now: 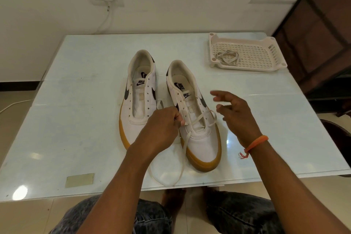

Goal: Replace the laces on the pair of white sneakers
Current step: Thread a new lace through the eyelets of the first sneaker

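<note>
On the pale table [76,119], two white sneakers sit side by side, toes toward the near edge. The left sneaker [139,99] has bare eyelets; the right sneaker [197,125] carries a cream lace [183,150] through its lowest holes, one end trailing off the near edge. Far right, a white basket [247,51] holds a coiled lace [227,56]. Left hand [163,127] pinches the lace at the right sneaker's left eyelets. Right hand [235,112] hovers beside that sneaker, fingers spread and loose, holding nothing, an orange thread [255,145] round its wrist.
</note>
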Motion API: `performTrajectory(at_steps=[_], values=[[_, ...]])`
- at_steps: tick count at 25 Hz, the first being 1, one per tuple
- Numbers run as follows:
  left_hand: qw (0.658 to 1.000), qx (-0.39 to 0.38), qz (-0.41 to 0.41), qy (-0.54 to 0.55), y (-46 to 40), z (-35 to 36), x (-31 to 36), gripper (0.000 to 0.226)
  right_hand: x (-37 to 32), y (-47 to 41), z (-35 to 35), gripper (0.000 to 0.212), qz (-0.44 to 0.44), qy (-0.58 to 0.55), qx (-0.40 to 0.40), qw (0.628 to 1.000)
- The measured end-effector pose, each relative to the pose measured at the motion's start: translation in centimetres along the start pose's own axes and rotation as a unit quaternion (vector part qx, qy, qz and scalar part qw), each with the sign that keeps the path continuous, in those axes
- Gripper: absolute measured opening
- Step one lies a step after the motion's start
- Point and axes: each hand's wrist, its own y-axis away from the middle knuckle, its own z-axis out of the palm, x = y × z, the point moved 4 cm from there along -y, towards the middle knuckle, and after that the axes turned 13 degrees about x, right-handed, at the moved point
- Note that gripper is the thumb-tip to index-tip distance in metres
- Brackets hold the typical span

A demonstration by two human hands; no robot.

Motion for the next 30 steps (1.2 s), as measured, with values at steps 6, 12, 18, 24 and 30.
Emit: performTrajectory(at_steps=[6,12,18,24,30], values=[[1.000,0.000,-0.002,-0.004,0.0,-0.5,-0.2,0.012,-0.6,0.7,1.4,0.086,-0.298,0.226,-0.031,0.927],[1.000,0.014,-0.007,-0.001,0.0,-1.0,-0.1,0.013,-0.3,1.2,2.6,0.061,-0.346,0.287,-0.052,0.892],[0.981,0.174,-0.079,-0.040,-0.5,-6.0,-2.4,0.015,-0.2,0.7,1.9,0.070,-0.300,0.254,-0.056,0.918],[0.975,0.172,-0.129,-0.062,-0.5,-5.9,-2.4,0.012,-0.3,0.6,1.8,0.060,-0.290,0.256,-0.061,0.920],[0.969,0.196,-0.131,-0.077,-0.4,-5.3,-2.3,0.024,-0.9,1.2,1.3,0.058,-0.282,0.274,-0.067,0.917]])
